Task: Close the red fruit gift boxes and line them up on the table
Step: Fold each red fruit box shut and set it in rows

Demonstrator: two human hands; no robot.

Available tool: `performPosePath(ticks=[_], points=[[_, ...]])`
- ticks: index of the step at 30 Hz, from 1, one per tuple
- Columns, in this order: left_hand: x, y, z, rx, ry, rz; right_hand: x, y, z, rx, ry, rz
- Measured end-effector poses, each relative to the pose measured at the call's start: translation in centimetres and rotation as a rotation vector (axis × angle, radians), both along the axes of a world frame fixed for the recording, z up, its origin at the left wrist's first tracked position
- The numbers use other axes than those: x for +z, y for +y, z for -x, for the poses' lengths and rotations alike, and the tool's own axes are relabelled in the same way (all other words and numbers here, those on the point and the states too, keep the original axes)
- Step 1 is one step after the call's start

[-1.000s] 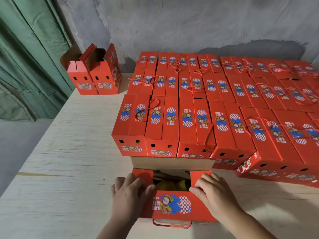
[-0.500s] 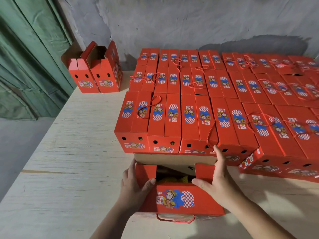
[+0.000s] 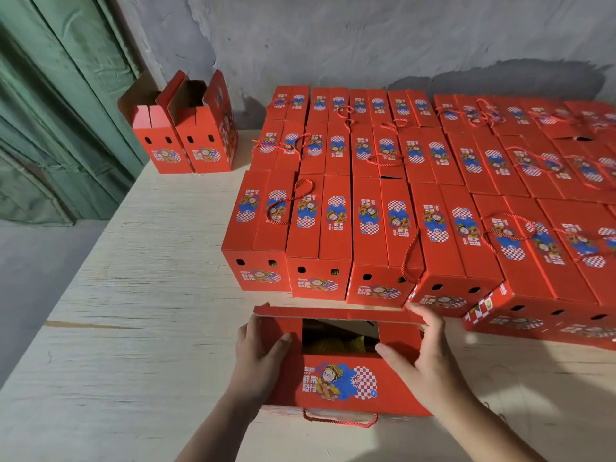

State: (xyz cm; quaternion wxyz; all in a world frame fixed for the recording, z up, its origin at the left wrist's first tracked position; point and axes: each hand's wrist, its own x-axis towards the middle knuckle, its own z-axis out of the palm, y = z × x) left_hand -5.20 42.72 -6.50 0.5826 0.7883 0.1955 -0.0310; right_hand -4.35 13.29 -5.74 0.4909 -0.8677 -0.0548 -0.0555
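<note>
A red gift box (image 3: pixel 336 381) lies near, on the counter (image 3: pixel 133 328), its top still part open: the far flap (image 3: pixel 333 313) stands up, yellow fruit (image 3: pixel 336 341) shows inside, and a red cord handle (image 3: pixel 340 420) hangs on its near side. Closed red boxes (image 3: pixel 383 235) lie in rows beyond it. Two open boxes (image 3: pixel 186 128) stand upright at far left.

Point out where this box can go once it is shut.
Bare table lies left of the closed boxes, between the two open boxes and the box in hand. Right of it is crowded: boxes fill the top to the wall.
</note>
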Motion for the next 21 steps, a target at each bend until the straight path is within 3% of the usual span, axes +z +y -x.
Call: performPosePath(ticks=[6,10,14,15,16,18,19,21], points=[[0.3,0.4,0.6,0.043,-0.049,0.147,-0.6,-0.6,0.5,0.013,-0.151,0.032],[0.7,0.1,1.6,0.156,-0.185,0.288,0.5,-1.1,-0.6,0.146,-0.059,0.161],[1.4,0.2,1.5,0.328,-0.276,0.204,2.2,-1.8,-1.9,0.243,0.024,0.433],[1.4,0.3,1.2,0.235,-0.294,0.098,2.5,-1.8,-2.0,0.249,0.009,0.529],[1.6,0.3,0.6,0.059,-0.319,-0.128,2.8,-1.6,-2.0,0.255,-0.003,0.619],[1.2,0.6,-0.7,-0.259,-0.341,-0.73,3.2,-1.2,-1.9,0.266,0.016,0.762],[1.1,0.6,-1.5,-0.326,-0.341,-0.931,3.3,-1.0,-1.8,0.274,0.041,0.819],[1.3,0.6,-2.4,-0.388,-0.36,-1.09,3.4,-0.8,-1.9,0.299,0.079,0.909]])
